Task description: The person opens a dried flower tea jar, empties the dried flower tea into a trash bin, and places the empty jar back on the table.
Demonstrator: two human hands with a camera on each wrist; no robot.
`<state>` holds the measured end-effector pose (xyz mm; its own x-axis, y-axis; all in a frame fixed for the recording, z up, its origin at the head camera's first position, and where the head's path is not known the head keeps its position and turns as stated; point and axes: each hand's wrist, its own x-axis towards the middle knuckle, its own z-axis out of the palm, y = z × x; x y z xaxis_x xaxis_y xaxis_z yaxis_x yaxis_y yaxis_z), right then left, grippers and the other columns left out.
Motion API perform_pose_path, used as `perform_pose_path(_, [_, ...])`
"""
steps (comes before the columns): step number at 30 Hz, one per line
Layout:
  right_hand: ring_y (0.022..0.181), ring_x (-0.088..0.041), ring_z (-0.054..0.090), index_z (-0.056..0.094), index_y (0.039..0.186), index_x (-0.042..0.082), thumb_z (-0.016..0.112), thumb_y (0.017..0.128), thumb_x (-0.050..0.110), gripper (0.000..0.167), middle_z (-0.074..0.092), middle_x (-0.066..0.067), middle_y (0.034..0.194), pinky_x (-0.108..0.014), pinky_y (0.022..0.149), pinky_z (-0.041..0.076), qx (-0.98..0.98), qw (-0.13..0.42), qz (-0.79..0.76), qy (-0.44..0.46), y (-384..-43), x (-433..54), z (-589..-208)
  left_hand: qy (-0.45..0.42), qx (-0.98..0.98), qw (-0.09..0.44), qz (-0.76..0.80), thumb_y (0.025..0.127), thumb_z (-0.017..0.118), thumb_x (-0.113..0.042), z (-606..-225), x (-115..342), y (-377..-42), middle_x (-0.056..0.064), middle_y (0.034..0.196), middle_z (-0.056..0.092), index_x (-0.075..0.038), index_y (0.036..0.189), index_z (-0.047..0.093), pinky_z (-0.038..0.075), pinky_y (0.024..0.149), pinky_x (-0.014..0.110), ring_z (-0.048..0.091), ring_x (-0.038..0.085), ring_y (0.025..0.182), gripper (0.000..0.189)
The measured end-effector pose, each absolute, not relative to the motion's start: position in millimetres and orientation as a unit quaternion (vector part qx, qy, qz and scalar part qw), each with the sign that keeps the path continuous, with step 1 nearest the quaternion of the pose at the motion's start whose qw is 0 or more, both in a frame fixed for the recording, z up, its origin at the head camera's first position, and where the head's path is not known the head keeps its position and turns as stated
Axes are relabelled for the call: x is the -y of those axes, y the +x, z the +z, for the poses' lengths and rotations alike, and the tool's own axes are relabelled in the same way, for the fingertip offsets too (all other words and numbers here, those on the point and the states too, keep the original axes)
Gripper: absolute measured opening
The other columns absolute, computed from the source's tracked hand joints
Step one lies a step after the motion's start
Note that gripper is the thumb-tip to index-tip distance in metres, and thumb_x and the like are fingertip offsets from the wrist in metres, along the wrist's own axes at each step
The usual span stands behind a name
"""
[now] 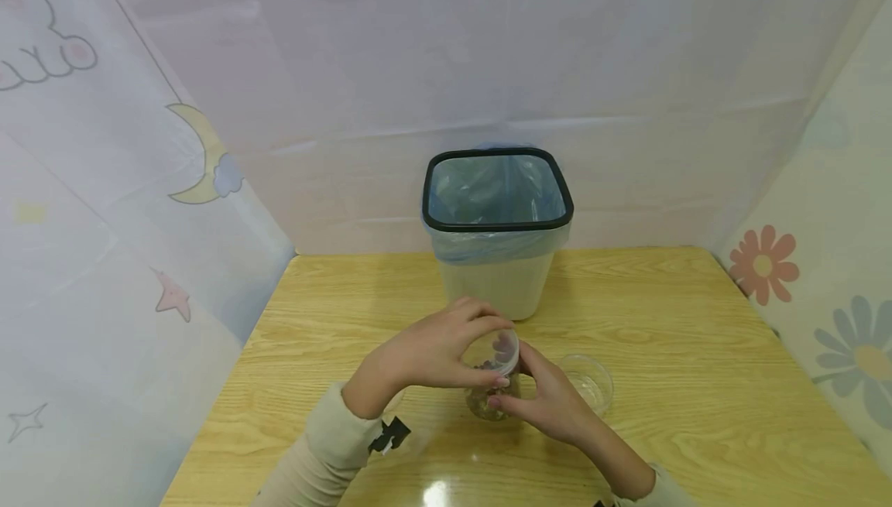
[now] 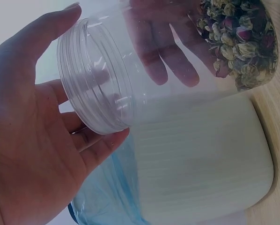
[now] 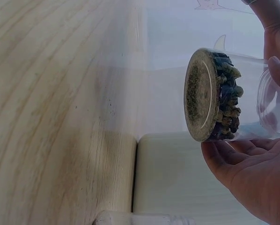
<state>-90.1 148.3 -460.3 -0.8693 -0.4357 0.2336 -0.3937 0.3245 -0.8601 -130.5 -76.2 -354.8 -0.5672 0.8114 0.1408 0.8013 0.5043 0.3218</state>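
Observation:
A clear jar (image 1: 481,406) is held between both hands, its bottom part filled with dried flower buds (image 2: 245,47). My left hand (image 1: 435,348) spans the jar's ridged, see-through mouth end (image 2: 95,77), thumb on one side and fingers on the other. Round the jar's side, my right hand (image 1: 554,402) grips with the thumb near and the fingers behind, visible through the clear wall in the left wrist view. The jar's round base (image 3: 201,96) is raised off the table in the right wrist view.
A white bin (image 1: 488,286) with a black rim and blue liner stands behind the hands. To the right of the right hand lies a clear round dish-like container (image 1: 608,387). Another clear round edge (image 1: 394,402) shows by the left wrist. Printed cloth walls enclose the wooden table (image 1: 697,352).

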Motion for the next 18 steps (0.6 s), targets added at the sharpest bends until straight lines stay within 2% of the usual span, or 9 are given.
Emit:
perform_pose_path(6, [0.124, -0.03, 0.061, 0.04, 0.153, 0.023, 0.08, 0.088, 0.033, 0.077, 0.06, 0.001, 0.136, -0.061, 0.099, 0.049, -0.811, 0.027, -0.527, -0.254, -89.8, -148.7, -460.3, 0.445, -0.881, -0.016, 0.16, 0.088, 0.072, -0.059, -357.3, 72.5, -129.5, -0.001, 0.133, 0.055, -0.019, 0.141, 0.058, 0.05, 0.095, 0.029, 0.05, 0.014, 0.118, 0.067])
perform_pose_path(14, [0.126, -0.035, 0.059, 0.037, 0.155, 0.021, 0.08, 0.089, 0.032, 0.079, 0.056, -0.005, 0.143, -0.062, 0.099, 0.049, -0.811, 0.035, -0.528, -0.25, -89.5, -149.7, -459.2, 0.417, -0.897, -0.041, 0.142, 0.088, 0.068, -0.065, -359.1, 67.8, -125.5, 0.002, 0.13, 0.056, -0.015, 0.14, 0.06, 0.052, 0.093, 0.031, 0.052, 0.016, 0.115, 0.073])
perform_pose_path(18, [0.126, -0.034, 0.059, 0.039, 0.154, 0.021, 0.08, 0.089, 0.034, 0.078, 0.057, -0.004, 0.142, -0.062, 0.099, 0.048, -0.814, 0.032, -0.524, -0.248, -89.8, -150.4, -458.6, 0.422, -0.894, -0.04, 0.145, 0.087, 0.069, -0.066, -359.4, 68.4, -127.3, 0.002, 0.132, 0.055, -0.016, 0.14, 0.059, 0.05, 0.097, 0.032, 0.051, 0.016, 0.118, 0.074])
